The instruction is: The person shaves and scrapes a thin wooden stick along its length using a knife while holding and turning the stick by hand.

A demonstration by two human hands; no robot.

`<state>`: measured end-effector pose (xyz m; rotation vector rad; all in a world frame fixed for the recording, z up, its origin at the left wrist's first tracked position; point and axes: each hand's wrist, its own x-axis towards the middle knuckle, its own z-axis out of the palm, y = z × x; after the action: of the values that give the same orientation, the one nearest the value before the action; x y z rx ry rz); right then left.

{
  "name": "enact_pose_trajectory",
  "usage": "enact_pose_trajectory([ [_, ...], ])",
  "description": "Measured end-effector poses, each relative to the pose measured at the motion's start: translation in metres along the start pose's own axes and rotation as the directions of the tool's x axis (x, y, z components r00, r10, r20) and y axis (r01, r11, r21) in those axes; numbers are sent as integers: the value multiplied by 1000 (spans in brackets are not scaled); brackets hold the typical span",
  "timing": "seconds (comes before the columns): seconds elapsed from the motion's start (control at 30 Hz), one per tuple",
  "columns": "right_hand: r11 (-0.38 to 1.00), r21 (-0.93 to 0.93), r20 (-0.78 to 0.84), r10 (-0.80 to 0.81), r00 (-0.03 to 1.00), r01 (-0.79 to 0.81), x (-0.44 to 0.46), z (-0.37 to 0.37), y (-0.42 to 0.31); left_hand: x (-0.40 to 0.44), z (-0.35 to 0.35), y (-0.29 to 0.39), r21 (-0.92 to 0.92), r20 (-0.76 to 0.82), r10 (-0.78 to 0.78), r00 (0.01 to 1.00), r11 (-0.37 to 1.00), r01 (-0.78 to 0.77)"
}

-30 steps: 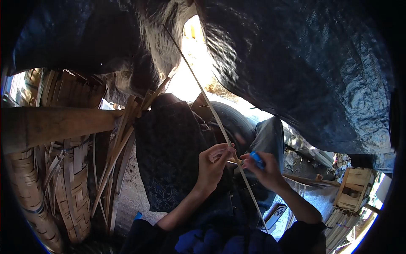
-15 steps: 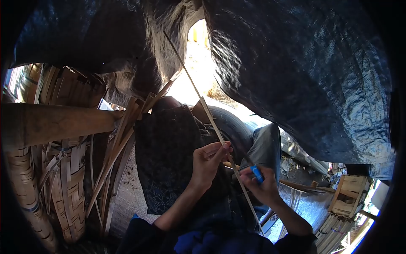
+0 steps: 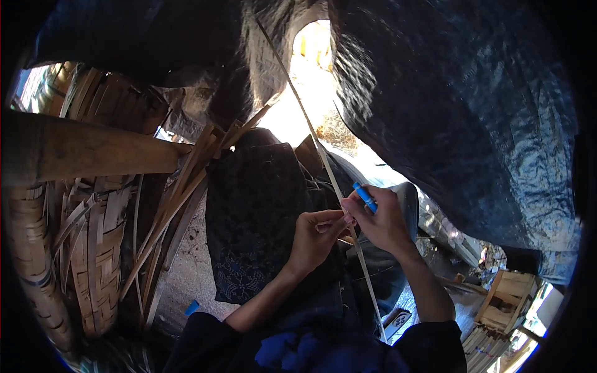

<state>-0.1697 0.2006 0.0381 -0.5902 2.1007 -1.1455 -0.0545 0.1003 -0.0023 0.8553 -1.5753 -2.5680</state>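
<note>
A long, thin bamboo strip (image 3: 328,166) runs slantwise from the dark cover down to my lap. My left hand (image 3: 316,241) pinches it near the middle between thumb and fingertips. Right against those fingertips, my right hand (image 3: 382,217) is closed around a blue-handled knife (image 3: 365,198), its thumb and finger also at the strip. The knife's blade is hidden by the hand. Beneath both hands lies a dark patterned cloth (image 3: 249,224) over my leg.
A thick bamboo pole (image 3: 99,146) juts in from the left above woven bamboo baskets (image 3: 93,273). Loose bamboo slats (image 3: 180,211) lean beside my leg. Dark plastic sheeting (image 3: 448,124) hangs ahead and to the right. A wooden crate (image 3: 507,298) stands at lower right.
My right hand has moved up and left, closing in beside my left fingertips on the strip. The blue handle has turned with it. The whole view has shifted slightly.
</note>
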Motion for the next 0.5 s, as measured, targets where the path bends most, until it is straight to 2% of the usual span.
enact_pose_trajectory([
  [0.03,1000,3,-18,16,1000,-15,-2,2,2,-1,0,1,18,-6,11,1000,1000,-11],
  [0.1,972,-170,-119,-186,975,165,-5,7,6,-1,1,-1,23,-4,21,1000,1000,-21],
  [0.13,977,-167,-163,-163,973,136,-7,9,4,-1,1,-1,24,-23,44,999,999,-43],
  [0.27,946,-231,-119,-260,958,228,-8,7,17,2,-3,0,1,-23,37,999,999,-37],
  [0.33,985,-52,-187,-169,968,162,-14,9,30,1,-3,-1,-44,-89,25,996,999,-29],
  [0.37,985,-49,-182,-169,969,163,-21,4,30,1,-5,-2,-43,-95,25,995,999,-29],
  [0.4,943,331,-17,40,999,-32,-30,-6,18,2,-7,-1,-45,-93,19,995,999,-23],
  [0.43,735,621,210,178,961,-272,-38,-14,13,2,-8,-2,-48,-88,12,996,999,-16],
  [0.47,640,715,241,151,959,-281,-51,-18,19,3,-9,-3,-48,-90,6,996,999,-11],
  [0.5,600,751,186,208,960,-275,-64,-23,23,4,-8,-5,-54,-109,22,994,998,-28],
])
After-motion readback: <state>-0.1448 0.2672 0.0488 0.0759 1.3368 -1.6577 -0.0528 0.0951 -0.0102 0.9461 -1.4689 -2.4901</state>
